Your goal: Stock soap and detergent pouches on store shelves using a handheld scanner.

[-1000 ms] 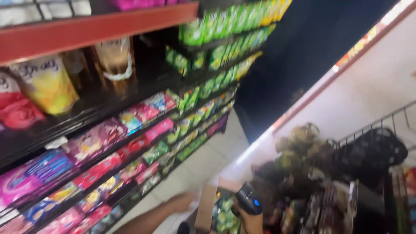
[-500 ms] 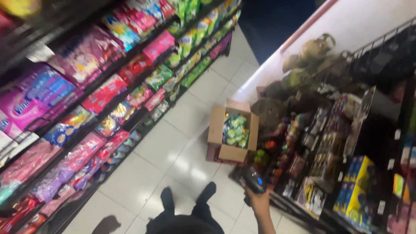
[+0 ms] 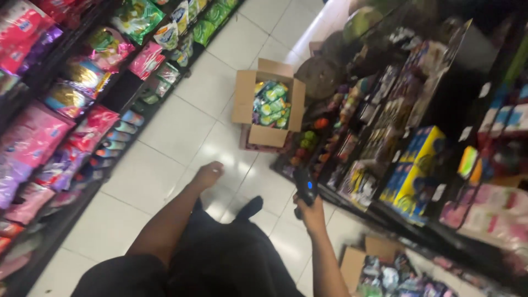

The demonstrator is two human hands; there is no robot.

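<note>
Bright overhead light, white glare patches on the floor (image 3: 220,148), heavy motion blur throughout, far right shelves (image 3: 473,82) dim and shadowed, left packets (image 3: 33,137) smeared, edges softest.

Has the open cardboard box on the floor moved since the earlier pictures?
Cannot tell. The box sits elsewhere in the picture, but the right-hand shelves beside it shifted equally, so the head camera turned; the box seems unmoved.

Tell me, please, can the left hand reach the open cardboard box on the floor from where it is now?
Probably yes: the left hand is empty and bare floor lies between it and the cardboard box, with nothing in the way, though a gap remains.
</note>
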